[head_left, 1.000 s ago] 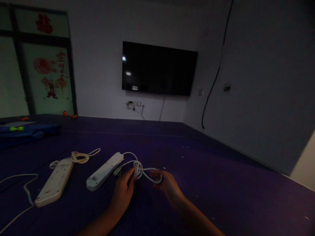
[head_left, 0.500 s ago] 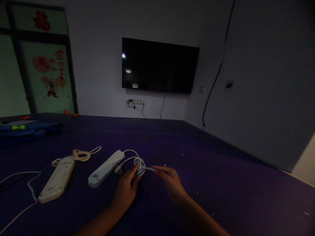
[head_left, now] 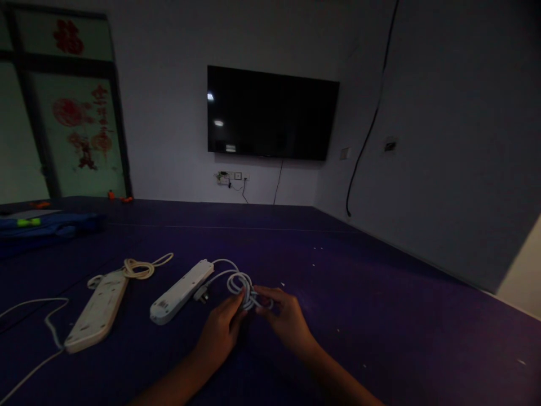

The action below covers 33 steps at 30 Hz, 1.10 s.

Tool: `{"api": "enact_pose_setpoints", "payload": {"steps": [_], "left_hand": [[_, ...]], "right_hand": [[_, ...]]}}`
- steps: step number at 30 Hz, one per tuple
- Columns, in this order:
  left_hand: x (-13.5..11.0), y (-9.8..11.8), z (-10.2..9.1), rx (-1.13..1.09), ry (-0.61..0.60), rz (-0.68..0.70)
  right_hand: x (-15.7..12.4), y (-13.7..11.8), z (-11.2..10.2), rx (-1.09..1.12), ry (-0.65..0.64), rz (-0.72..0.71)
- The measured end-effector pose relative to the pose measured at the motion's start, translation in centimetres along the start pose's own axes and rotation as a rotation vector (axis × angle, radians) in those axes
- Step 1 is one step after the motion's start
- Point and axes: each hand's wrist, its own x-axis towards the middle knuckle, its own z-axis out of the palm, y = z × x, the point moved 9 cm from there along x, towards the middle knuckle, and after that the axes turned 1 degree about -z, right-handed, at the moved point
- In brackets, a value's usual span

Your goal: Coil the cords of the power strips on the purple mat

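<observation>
A white power strip (head_left: 181,292) lies at a slant on the dark purple floor, left of my hands. Its white cord (head_left: 242,277) runs from the far end into a looped bundle in front of me. My left hand (head_left: 224,324) pinches the near side of the loops between thumb and fingers. At the bundle's right side, my right hand (head_left: 287,318) is closed on a bent piece of the same cord. The strip's plug (head_left: 202,293) rests on the floor between the strip and the loops. My fingers hide part of the bundle.
A second power strip (head_left: 98,310) lies further left, with a knotted cream cord (head_left: 141,269) at its far end. A loose thin cable (head_left: 36,301) trails at the left edge. Blue cloth (head_left: 63,224) lies beyond it. A television (head_left: 273,113) hangs on the wall ahead.
My right hand has moved left, close to my left hand. The cord that was stretched straight between them is now bent into a loop against the bundle.
</observation>
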Motion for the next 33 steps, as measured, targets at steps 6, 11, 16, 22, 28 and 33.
{"api": "enact_pose_setpoints", "payload": {"steps": [6,11,16,22,28,33], "left_hand": [[-0.1,0.1,0.6,-0.029,-0.043,-0.032],[-0.1,0.4,1.1,-0.075,-0.098,-0.02],[-0.1,-0.9,0.8,-0.1,-0.04,-0.154],[-0.5,-3.2,1.1,-0.151,-0.013,-0.361],[-0.4,-3.5,0.8,-0.14,-0.005,-0.361],[-0.4,-3.5,0.7,-0.131,-0.011,-0.369]], "right_hand": [[-0.2,1.0,0.3,-0.013,0.003,0.051],[-0.2,1.8,0.4,-0.016,-0.025,0.08],[0.1,1.6,1.0,0.066,-0.083,0.083],[0.0,3.7,0.7,0.178,0.009,0.215],[-0.3,4.1,1.4,0.177,-0.042,0.218],[-0.4,3.0,2.7,0.21,-0.193,0.151]]}}
